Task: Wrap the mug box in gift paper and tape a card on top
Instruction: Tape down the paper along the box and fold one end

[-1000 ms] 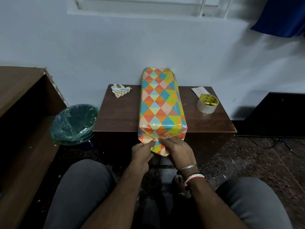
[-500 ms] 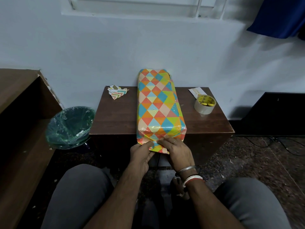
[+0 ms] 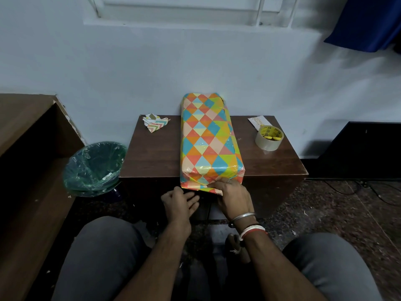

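The mug box (image 3: 208, 140), wrapped in paper with orange, blue and yellow triangles, lies lengthwise on a small brown table (image 3: 152, 157), its near end overhanging the front edge. My right hand (image 3: 233, 197) presses the folded paper flap against that near end. My left hand (image 3: 180, 203) hovers just below and left of the box, fingers spread, holding nothing. A roll of clear tape (image 3: 269, 137) stands at the table's right, with a white card (image 3: 258, 122) lying behind it.
A crumpled scrap of patterned paper (image 3: 155, 124) lies at the table's back left. A bin lined with a green bag (image 3: 94, 168) stands on the floor to the left, beside a brown shelf unit (image 3: 28, 148). My knees are below the table edge.
My left hand has let go of the paper flap and dropped away to the lower left. My right hand stays pressed on the flap.
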A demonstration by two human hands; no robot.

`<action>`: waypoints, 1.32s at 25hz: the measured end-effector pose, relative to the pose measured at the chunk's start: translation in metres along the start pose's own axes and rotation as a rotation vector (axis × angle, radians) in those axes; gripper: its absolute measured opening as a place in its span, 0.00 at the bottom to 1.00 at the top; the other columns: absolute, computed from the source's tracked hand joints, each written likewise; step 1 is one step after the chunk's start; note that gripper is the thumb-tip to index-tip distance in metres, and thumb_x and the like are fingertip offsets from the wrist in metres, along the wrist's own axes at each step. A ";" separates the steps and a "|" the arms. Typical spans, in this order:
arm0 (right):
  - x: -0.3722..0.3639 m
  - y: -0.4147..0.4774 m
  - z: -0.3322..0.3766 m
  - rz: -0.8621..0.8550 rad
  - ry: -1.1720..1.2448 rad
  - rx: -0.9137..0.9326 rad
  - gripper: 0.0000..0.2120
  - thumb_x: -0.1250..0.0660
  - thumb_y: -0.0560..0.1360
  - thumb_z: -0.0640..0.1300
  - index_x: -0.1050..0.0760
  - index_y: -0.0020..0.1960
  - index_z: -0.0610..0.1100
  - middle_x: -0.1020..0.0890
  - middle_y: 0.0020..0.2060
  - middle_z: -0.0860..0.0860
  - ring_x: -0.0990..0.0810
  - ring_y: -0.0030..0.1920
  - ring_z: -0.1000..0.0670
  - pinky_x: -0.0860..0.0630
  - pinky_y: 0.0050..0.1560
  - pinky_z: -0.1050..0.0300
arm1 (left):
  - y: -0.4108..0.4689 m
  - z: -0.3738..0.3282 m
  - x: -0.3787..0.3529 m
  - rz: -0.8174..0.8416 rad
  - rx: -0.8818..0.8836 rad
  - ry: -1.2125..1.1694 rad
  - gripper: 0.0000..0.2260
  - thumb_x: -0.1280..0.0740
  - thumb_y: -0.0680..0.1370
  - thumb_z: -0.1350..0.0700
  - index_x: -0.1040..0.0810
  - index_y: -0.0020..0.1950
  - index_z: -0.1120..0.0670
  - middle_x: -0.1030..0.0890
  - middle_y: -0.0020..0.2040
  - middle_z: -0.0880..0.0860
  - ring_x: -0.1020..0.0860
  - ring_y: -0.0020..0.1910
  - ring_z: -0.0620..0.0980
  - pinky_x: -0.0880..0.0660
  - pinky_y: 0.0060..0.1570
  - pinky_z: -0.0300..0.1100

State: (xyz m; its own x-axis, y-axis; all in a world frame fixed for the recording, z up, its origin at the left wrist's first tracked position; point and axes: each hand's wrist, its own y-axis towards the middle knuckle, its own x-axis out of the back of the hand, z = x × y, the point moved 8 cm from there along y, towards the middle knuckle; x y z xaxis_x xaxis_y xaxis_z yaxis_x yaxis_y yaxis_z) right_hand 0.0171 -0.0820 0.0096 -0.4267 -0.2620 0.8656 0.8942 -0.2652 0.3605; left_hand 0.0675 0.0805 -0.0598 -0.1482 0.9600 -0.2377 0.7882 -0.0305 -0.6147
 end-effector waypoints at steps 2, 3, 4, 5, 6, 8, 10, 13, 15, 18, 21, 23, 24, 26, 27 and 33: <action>-0.001 0.000 -0.001 0.018 -0.004 -0.006 0.19 0.23 0.64 0.35 0.13 0.52 0.52 0.13 0.49 0.52 0.15 0.46 0.41 0.19 0.37 0.51 | -0.005 -0.019 0.021 -0.133 -0.221 0.291 0.07 0.37 0.81 0.56 0.20 0.53 0.54 0.17 0.45 0.53 0.17 0.43 0.53 0.24 0.38 0.42; 0.000 0.000 -0.001 0.018 -0.003 0.002 0.19 0.23 0.65 0.35 0.13 0.52 0.52 0.13 0.48 0.52 0.15 0.46 0.41 0.19 0.37 0.50 | -0.012 -0.032 0.023 -0.149 -0.371 0.449 0.04 0.34 0.80 0.56 0.19 0.48 0.51 0.17 0.42 0.50 0.17 0.43 0.53 0.26 0.37 0.41; 0.001 0.001 -0.001 0.014 -0.004 0.009 0.18 0.23 0.66 0.36 0.13 0.52 0.52 0.13 0.48 0.51 0.15 0.46 0.40 0.19 0.38 0.49 | -0.020 -0.044 0.021 -0.145 -0.530 0.601 0.05 0.31 0.78 0.55 0.18 0.45 0.47 0.16 0.41 0.47 0.17 0.42 0.51 0.26 0.37 0.40; 0.003 0.002 0.000 0.016 -0.004 0.008 0.17 0.24 0.68 0.37 0.13 0.53 0.51 0.13 0.49 0.51 0.15 0.47 0.40 0.19 0.39 0.49 | -0.026 -0.054 0.017 -0.124 -0.687 0.736 0.05 0.28 0.76 0.55 0.17 0.44 0.44 0.16 0.40 0.44 0.17 0.41 0.47 0.25 0.38 0.40; 0.005 0.002 0.001 0.024 0.000 0.000 0.16 0.25 0.70 0.38 0.14 0.55 0.51 0.13 0.50 0.50 0.16 0.49 0.40 0.19 0.42 0.48 | -0.032 -0.059 0.010 -0.082 -0.827 0.843 0.08 0.26 0.74 0.56 0.15 0.47 0.43 0.15 0.43 0.43 0.17 0.40 0.45 0.24 0.39 0.39; 0.005 0.003 0.001 0.047 0.009 -0.014 0.14 0.28 0.73 0.40 0.14 0.57 0.51 0.14 0.53 0.50 0.17 0.53 0.40 0.19 0.46 0.48 | -0.039 -0.061 -0.005 0.019 -1.032 1.016 0.14 0.22 0.72 0.58 0.14 0.55 0.46 0.14 0.50 0.44 0.17 0.43 0.46 0.23 0.44 0.37; 0.007 0.002 0.000 0.034 0.021 -0.011 0.13 0.28 0.74 0.40 0.14 0.57 0.51 0.14 0.52 0.49 0.17 0.53 0.40 0.20 0.46 0.48 | -0.039 -0.061 -0.016 0.057 -1.150 1.141 0.17 0.20 0.70 0.58 0.15 0.57 0.49 0.15 0.52 0.46 0.17 0.46 0.50 0.22 0.45 0.42; 0.008 0.002 -0.003 0.032 0.015 -0.010 0.13 0.28 0.74 0.40 0.15 0.57 0.51 0.14 0.52 0.49 0.17 0.53 0.40 0.20 0.46 0.47 | -0.043 -0.062 -0.030 0.087 -1.272 1.273 0.17 0.17 0.66 0.54 0.15 0.52 0.47 0.16 0.47 0.45 0.17 0.44 0.50 0.22 0.44 0.45; 0.007 0.002 -0.004 0.045 0.017 0.000 0.14 0.29 0.74 0.40 0.15 0.57 0.51 0.14 0.52 0.49 0.17 0.53 0.39 0.20 0.47 0.46 | -0.049 -0.059 -0.037 0.101 -1.330 1.359 0.15 0.16 0.66 0.52 0.14 0.50 0.45 0.15 0.43 0.44 0.17 0.41 0.47 0.23 0.41 0.43; 0.009 -0.002 -0.006 0.030 0.044 0.029 0.12 0.29 0.74 0.42 0.15 0.57 0.50 0.13 0.50 0.47 0.16 0.50 0.38 0.19 0.45 0.46 | -0.053 -0.064 -0.040 0.012 -1.317 1.425 0.11 0.17 0.67 0.50 0.13 0.46 0.42 0.16 0.35 0.46 0.18 0.32 0.49 0.25 0.32 0.41; 0.015 -0.014 -0.023 -0.043 0.056 -0.003 0.10 0.28 0.75 0.48 0.17 0.56 0.51 0.14 0.47 0.49 0.16 0.46 0.41 0.20 0.40 0.49 | -0.050 -0.071 -0.039 -0.042 -1.265 1.440 0.08 0.19 0.69 0.47 0.13 0.46 0.42 0.17 0.33 0.48 0.18 0.31 0.52 0.27 0.33 0.42; 0.016 -0.019 -0.031 -0.044 0.012 -0.037 0.09 0.25 0.74 0.46 0.18 0.54 0.52 0.15 0.44 0.49 0.16 0.43 0.42 0.22 0.36 0.51 | -0.050 -0.073 -0.040 -0.059 -1.273 1.457 0.07 0.20 0.70 0.46 0.13 0.46 0.43 0.17 0.33 0.49 0.18 0.32 0.53 0.27 0.34 0.43; 0.016 -0.018 -0.032 -0.035 -0.021 -0.029 0.11 0.24 0.72 0.44 0.17 0.53 0.52 0.15 0.41 0.49 0.16 0.40 0.41 0.23 0.33 0.52 | -0.051 -0.074 -0.040 -0.062 -1.265 1.472 0.07 0.21 0.72 0.44 0.13 0.47 0.42 0.16 0.34 0.50 0.18 0.34 0.54 0.28 0.36 0.44; 0.017 -0.012 -0.031 -0.031 -0.078 -0.010 0.13 0.22 0.69 0.40 0.16 0.52 0.52 0.15 0.36 0.47 0.17 0.36 0.38 0.26 0.30 0.54 | -0.051 -0.074 -0.040 -0.052 -1.232 1.453 0.08 0.25 0.75 0.41 0.14 0.50 0.41 0.15 0.36 0.50 0.17 0.37 0.54 0.29 0.37 0.44; 0.020 -0.009 -0.030 -0.031 -0.091 -0.010 0.13 0.22 0.69 0.40 0.15 0.51 0.52 0.15 0.36 0.46 0.17 0.36 0.37 0.27 0.30 0.54 | -0.051 -0.075 -0.039 -0.048 -1.218 1.422 0.09 0.26 0.75 0.39 0.13 0.51 0.41 0.15 0.37 0.50 0.17 0.38 0.54 0.31 0.37 0.43; 0.020 -0.004 -0.034 0.060 -0.007 -0.064 0.08 0.28 0.78 0.51 0.16 0.54 0.50 0.13 0.44 0.45 0.17 0.47 0.36 0.26 0.40 0.49 | -0.039 -0.072 -0.034 -0.007 -1.094 1.304 0.12 0.32 0.79 0.37 0.14 0.52 0.42 0.14 0.43 0.49 0.16 0.44 0.52 0.30 0.43 0.45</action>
State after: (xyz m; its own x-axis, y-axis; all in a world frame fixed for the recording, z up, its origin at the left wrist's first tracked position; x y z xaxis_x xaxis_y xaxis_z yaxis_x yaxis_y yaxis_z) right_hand 0.0008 -0.1176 0.0138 -0.3715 -0.2732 0.8873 0.9076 -0.3080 0.2851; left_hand 0.0847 0.0692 0.0260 -0.0401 0.5502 0.8341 0.8848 -0.3684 0.2855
